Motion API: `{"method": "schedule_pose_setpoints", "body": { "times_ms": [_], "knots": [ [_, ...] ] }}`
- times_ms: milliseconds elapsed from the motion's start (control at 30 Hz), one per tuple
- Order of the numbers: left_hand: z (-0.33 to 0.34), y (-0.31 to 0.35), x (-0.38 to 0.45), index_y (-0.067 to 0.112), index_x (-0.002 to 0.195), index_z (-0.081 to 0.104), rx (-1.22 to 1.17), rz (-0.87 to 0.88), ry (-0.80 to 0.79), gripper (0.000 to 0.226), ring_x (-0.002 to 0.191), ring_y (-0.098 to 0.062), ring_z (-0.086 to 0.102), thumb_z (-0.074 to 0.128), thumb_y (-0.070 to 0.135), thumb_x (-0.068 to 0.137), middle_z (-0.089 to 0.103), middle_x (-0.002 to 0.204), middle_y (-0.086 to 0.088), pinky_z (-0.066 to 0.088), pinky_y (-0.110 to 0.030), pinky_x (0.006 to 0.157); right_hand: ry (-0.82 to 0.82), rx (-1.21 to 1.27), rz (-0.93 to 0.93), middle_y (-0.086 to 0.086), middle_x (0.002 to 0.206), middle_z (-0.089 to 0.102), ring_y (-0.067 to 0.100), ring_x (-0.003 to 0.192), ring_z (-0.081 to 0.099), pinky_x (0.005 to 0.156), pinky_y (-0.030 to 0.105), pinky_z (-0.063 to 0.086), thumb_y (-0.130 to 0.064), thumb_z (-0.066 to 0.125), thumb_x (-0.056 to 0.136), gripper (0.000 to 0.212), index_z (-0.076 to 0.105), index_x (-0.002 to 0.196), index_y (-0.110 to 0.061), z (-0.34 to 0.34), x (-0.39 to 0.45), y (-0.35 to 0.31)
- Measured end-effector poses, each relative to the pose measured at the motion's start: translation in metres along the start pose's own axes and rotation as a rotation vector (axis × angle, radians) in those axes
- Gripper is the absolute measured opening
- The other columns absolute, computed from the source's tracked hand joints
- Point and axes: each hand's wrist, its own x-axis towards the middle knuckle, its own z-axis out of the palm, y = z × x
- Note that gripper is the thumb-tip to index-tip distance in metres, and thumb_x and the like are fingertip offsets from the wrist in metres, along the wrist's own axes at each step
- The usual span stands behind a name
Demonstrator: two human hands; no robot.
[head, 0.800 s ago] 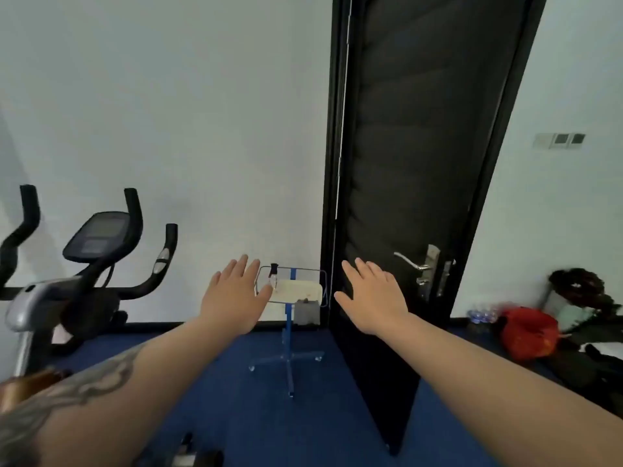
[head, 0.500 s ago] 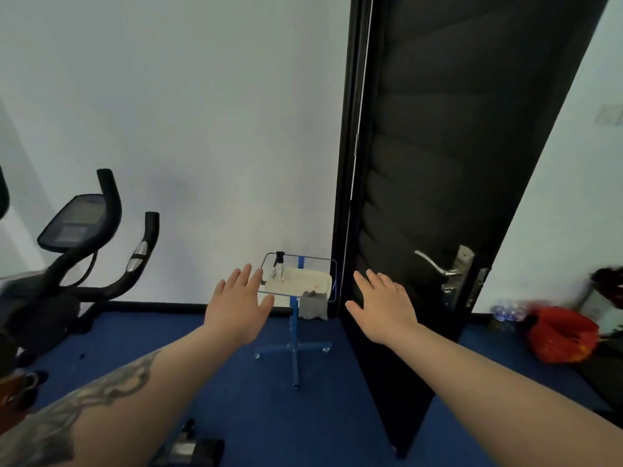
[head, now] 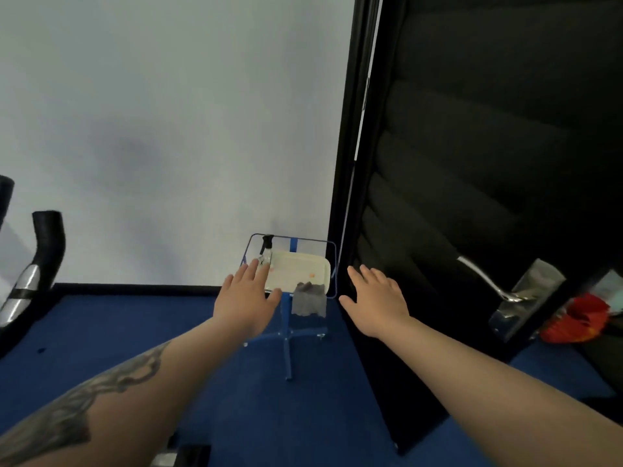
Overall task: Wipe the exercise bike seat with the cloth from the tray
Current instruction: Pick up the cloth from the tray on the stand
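Left hand (head: 247, 301) hides tray (head: 303, 269) corner (bike cropped).

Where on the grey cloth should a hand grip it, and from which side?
Grip the bunched top of the grey cloth where it lies on the tray rim, coming from above at the near edge; the rest hangs free below, so it should lift off easily.

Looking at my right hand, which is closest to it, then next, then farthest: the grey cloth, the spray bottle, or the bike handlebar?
From the right hand:
1. Grey cloth, just to its left, hanging over the tray's front edge.
2. Spray bottle, at the tray's back left corner.
3. Bike handlebar, far off at the left edge.
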Motion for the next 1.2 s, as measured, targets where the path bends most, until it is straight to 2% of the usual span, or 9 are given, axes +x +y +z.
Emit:
{"method": "schedule_pose_setpoints", "body": {
  "times_ms": [200,433,800,1000,1100,1200],
  "knots": [
    [0.04,-0.035,0.09,0.021,0.15,0.006,-0.024,0.006,-0.112,0.065,0.146,-0.019,0.002,0.026,0.049,0.095,0.003,0.16,-0.002,0.005,-0.039,0.118,-0.108,0.026,0.05,0.005,0.162,0.008,0.023,0.148,0.007,0.118,0.04,0.009,-0.049,0.029,0.099,0.065,0.007,0.154,-0.022,0.033,0.093,-0.014],
    [0.106,-0.055,0.158,0.023,0.15,0.005,-0.02,-0.035,-0.301,0.063,0.146,-0.019,-0.001,0.026,0.048,0.096,0.001,0.16,-0.001,0.004,-0.039,0.118,-0.289,0.042,0.065,0.005,0.162,0.006,0.023,0.148,0.005,0.119,0.041,0.009,-0.049,0.029,0.099,0.065,0.005,0.154,-0.022,0.09,0.17,-0.01],
    [0.228,-0.053,0.242,0.023,0.15,0.005,-0.078,-0.099,-0.466,0.061,0.146,-0.018,-0.004,0.025,0.047,0.097,-0.001,0.16,0.0,0.002,-0.038,0.118,-0.503,0.047,-0.013,0.003,0.16,0.016,0.023,0.146,0.011,0.119,0.04,0.011,-0.043,0.032,0.1,0.062,0.011,0.154,-0.019,0.21,0.282,0.033],
    [0.281,-0.06,0.261,0.023,0.15,0.005,-0.055,-0.127,-0.477,0.061,0.145,-0.017,-0.008,0.024,0.047,0.097,-0.002,0.16,0.0,-0.003,-0.038,0.118,-0.603,0.095,-0.041,0.0,0.161,0.015,0.02,0.147,0.011,0.119,0.038,0.009,-0.033,0.039,0.101,0.061,0.011,0.154,-0.019,0.267,0.316,0.037],
    [0.301,-0.068,0.258,0.025,0.15,0.005,-0.07,-0.166,-0.49,0.062,0.145,-0.016,-0.006,0.024,0.048,0.096,0.0,0.16,0.002,-0.003,-0.037,0.118,-0.587,0.116,-0.065,0.0,0.155,0.031,0.021,0.142,0.024,0.117,0.037,0.016,-0.03,0.044,0.1,0.055,0.025,0.15,-0.019,0.289,0.326,0.032],
    [0.311,-0.074,0.252,0.026,0.15,0.004,-0.035,-0.171,-0.488,0.062,0.145,-0.015,-0.009,0.024,0.048,0.096,0.0,0.16,0.002,-0.009,-0.038,0.116,-0.506,0.106,-0.044,0.003,0.126,0.061,0.023,0.118,0.05,0.102,0.034,0.034,-0.026,0.047,0.098,0.03,0.057,0.125,-0.017,0.299,0.333,0.028]
  ]
}}
